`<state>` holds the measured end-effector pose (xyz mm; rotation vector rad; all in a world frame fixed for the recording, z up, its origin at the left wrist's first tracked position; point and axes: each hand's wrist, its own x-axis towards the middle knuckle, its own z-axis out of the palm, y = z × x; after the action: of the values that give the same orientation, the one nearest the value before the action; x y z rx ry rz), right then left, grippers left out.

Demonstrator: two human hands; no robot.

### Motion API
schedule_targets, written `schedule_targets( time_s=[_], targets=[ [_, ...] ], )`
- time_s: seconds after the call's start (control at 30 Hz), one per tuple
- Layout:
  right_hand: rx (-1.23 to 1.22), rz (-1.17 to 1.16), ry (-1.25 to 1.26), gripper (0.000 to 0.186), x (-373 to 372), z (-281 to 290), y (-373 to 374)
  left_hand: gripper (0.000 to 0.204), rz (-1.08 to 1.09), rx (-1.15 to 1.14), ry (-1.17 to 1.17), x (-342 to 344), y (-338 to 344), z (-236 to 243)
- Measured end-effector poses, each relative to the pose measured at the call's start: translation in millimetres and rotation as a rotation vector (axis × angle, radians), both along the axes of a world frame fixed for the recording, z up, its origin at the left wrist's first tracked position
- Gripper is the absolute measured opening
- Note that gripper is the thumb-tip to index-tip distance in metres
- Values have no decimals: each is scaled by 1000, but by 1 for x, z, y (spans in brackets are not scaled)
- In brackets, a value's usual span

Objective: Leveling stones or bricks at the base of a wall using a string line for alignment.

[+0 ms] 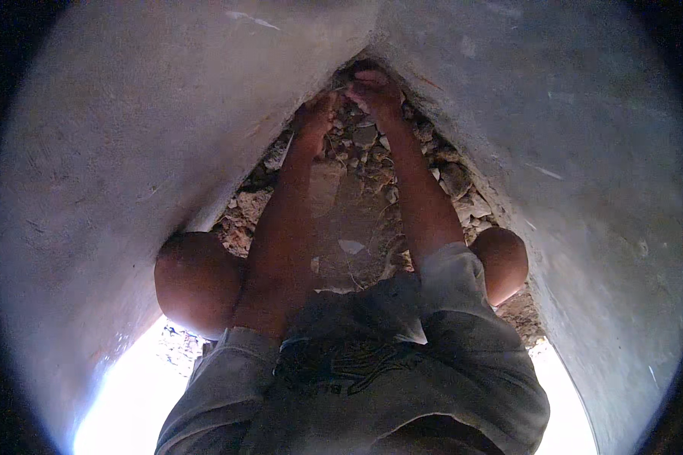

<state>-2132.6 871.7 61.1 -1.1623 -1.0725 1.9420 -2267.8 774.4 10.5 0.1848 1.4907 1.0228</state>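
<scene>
Both my arms reach forward into the narrow far corner between two walls, over loose rubble (364, 136). My left hand (316, 123) is low beside the left wall, close above the small stones. Its fingers are dark and blurred, so their grip does not show. My right hand (377, 97) is slightly farther in, at the tip of the corner, with its fingers bent inward and the thumb toward the left hand. Whatever lies inside those curled fingers is hidden in shadow. The two hands are close together, with a small gap of stones between them.
Smooth grey walls rise on the left (129, 136) and right (569, 152), meeting ahead. Broken stones and dirt (459, 182) line their bases. A flat slab-like patch (326, 186) lies between my forearms. My bent knees (197, 280) are near both walls; bright light enters behind.
</scene>
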Motion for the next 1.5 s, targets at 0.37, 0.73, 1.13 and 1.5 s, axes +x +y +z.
schedule_targets(
  time_s=[0.37, 0.73, 1.13, 1.5],
  targets=[
    [-402, -86, 425, 40, 28, -35, 9, 22, 608, 304, -384, 50, 21, 14],
    [-492, -89, 620, 28, 45, -62, 13, 15, 176, 274, 308, 52, 28, 29],
    [205, 201, 406, 15, 40, -83, 38, 28, 448, 437, -1041, 23, 12, 14],
    [783, 444, -715, 18, 34, -49, 41, 44, 325, -17, -116, 47, 34, 40]
  ],
)
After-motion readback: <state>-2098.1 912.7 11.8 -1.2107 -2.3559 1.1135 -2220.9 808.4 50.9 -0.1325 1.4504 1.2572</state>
